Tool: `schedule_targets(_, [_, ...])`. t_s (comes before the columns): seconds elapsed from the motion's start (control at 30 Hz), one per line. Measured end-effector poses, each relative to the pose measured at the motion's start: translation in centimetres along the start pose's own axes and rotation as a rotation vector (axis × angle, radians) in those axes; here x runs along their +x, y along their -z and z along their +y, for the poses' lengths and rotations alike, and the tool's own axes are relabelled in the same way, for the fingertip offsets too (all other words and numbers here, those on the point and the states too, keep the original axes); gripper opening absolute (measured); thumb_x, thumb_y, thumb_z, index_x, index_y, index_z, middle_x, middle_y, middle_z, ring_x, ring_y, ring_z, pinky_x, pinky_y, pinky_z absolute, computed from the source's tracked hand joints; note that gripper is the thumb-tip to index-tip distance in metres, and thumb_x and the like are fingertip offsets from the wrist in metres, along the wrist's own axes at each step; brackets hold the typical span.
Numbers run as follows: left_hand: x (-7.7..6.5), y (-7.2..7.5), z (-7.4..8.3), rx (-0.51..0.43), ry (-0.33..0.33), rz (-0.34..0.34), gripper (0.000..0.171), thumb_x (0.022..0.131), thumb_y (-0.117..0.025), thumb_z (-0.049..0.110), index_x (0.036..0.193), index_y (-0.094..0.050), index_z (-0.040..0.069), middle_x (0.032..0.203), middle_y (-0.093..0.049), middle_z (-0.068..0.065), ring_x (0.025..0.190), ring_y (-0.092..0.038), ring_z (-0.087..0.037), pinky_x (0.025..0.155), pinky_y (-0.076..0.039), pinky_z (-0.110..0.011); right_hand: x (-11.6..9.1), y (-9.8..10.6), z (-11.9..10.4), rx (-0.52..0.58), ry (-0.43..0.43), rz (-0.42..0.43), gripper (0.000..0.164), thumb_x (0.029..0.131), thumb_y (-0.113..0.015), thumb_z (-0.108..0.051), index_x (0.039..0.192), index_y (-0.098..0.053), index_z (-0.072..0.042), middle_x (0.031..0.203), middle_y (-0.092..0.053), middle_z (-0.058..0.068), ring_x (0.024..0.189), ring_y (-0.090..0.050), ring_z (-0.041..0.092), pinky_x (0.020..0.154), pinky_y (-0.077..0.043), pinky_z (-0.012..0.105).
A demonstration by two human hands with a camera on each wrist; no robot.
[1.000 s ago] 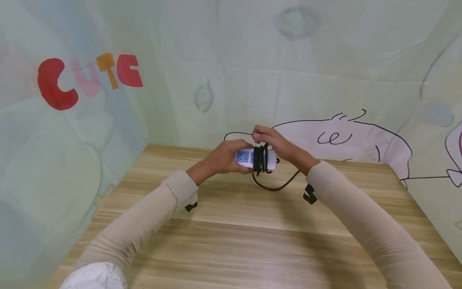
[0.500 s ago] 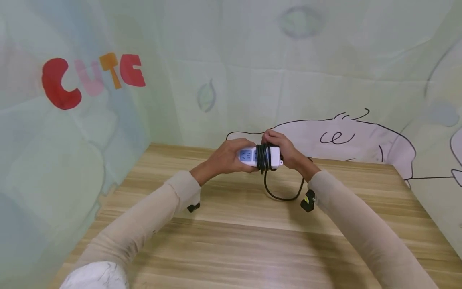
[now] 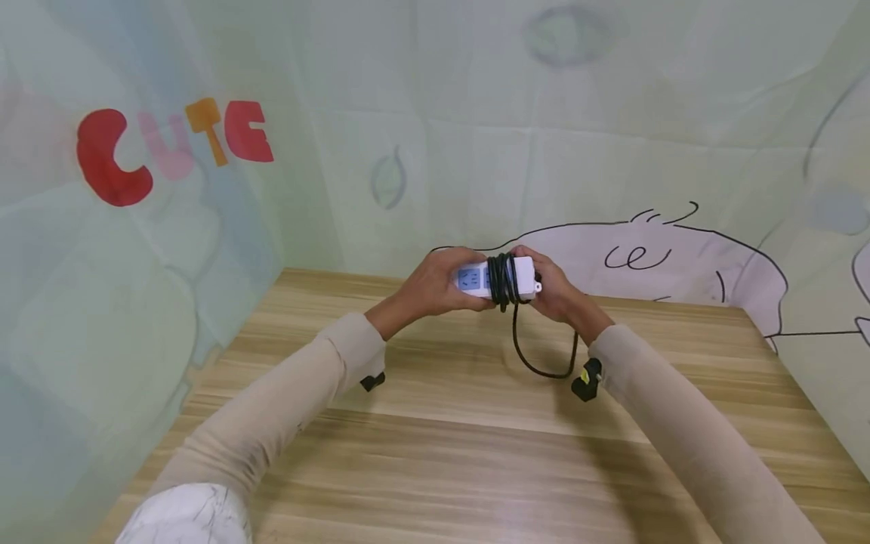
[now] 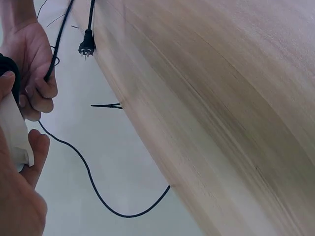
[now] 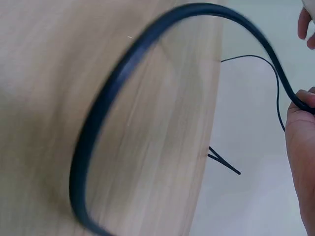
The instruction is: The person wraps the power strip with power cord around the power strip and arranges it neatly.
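Note:
A white power strip [image 3: 525, 273] with blue socket faces is up in front of the back wall in the head view. My left hand [image 3: 433, 285] grips its left end, thumb along the top edge and fingers below. Several turns of black cord [image 3: 501, 281] wrap round the strip's middle. Behind the right end is my right hand [image 3: 559, 293], partly hidden by the strip. The left wrist view shows its fingers [image 4: 43, 96] curled round the cord. A black plug [image 4: 86, 45] dangles from the cord there, and a loose loop of cord [image 5: 106, 101] curves across the right wrist view.
A wooden table [image 3: 435, 461] lies under both arms. Its far edge meets a pale printed wall sheet [image 3: 469, 181] with cartoon outlines. Another printed sheet with "CUTE" lettering [image 3: 112, 157] stands along the left side.
My right hand has come from above the strip to behind its right end, carrying the cord. The strip has shifted slightly right and up. The hanging loop of cord moved right and narrowed.

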State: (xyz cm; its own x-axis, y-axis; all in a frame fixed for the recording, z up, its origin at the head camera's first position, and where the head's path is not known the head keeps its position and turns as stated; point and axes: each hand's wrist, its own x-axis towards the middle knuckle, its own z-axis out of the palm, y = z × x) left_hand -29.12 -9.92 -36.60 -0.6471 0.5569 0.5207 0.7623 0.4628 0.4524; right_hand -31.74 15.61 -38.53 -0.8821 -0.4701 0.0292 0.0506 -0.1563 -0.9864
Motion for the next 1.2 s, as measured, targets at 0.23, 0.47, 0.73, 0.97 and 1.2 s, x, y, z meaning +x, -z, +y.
schedule_targets(0.23, [0.2,0.1,0.4,-0.03,0.097,0.002,0.068,0.079,-0.104,0.03,0.136,-0.077,0.004,0.13,-0.082,-0.012,0.107,-0.074,-0.029,0.094,-0.063,-0.046,-0.8,-0.1,0.8,-0.064,-0.053,0.019,0.026,0.124,-0.03,-0.024,0.138,-0.053,-0.025,0.108,-0.058,-0.009,0.096,-0.051,0.008,0.087,-0.047,0.025])
schedule_targets(0.47, [0.0,0.2,0.4,-0.048,0.143,0.006,0.067,0.08,-0.104,0.03,0.136,-0.076,0.004,0.13,-0.081,-0.013,0.106,-0.074,-0.03,0.093,-0.063,-0.047,-0.8,-0.9,1.7,-0.03,-0.056,0.028,0.029,0.125,-0.029,-0.022,0.143,-0.051,-0.018,0.106,-0.055,-0.008,0.09,-0.048,0.007,0.085,-0.044,0.024])
schedule_targets(0.73, [0.5,0.3,-0.1,-0.003,0.193,0.048,0.062,0.083,-0.101,0.029,0.133,-0.076,0.003,0.124,-0.081,-0.015,0.1,-0.073,-0.03,0.088,-0.061,-0.046,-1.0,-3.0,2.7,-0.096,-0.082,0.014,0.018,0.121,-0.029,-0.006,0.122,-0.046,-0.01,0.1,-0.043,0.0,0.086,-0.037,0.014,0.081,-0.038,0.03])
schedule_targets(0.97, [0.8,0.4,-0.4,0.068,0.226,0.015,0.061,0.084,-0.1,0.027,0.133,-0.074,0.002,0.123,-0.08,-0.015,0.1,-0.072,-0.031,0.088,-0.06,-0.045,-1.9,-5.3,2.7,-0.303,-0.172,-0.035,0.021,0.124,-0.029,-0.018,0.118,-0.043,-0.005,0.092,-0.041,0.002,0.073,-0.044,0.016,0.068,-0.044,0.031])
schedule_targets(1.2, [0.2,0.7,-1.1,0.117,0.256,-0.001,0.062,0.083,-0.1,0.027,0.134,-0.074,0.003,0.124,-0.081,-0.014,0.1,-0.072,-0.03,0.088,-0.06,-0.045,-2.2,-5.8,2.2,-0.465,-0.182,-0.079,0.025,0.124,-0.033,-0.02,0.123,-0.049,-0.002,0.091,-0.046,0.005,0.054,-0.042,0.012,0.051,-0.04,0.028])
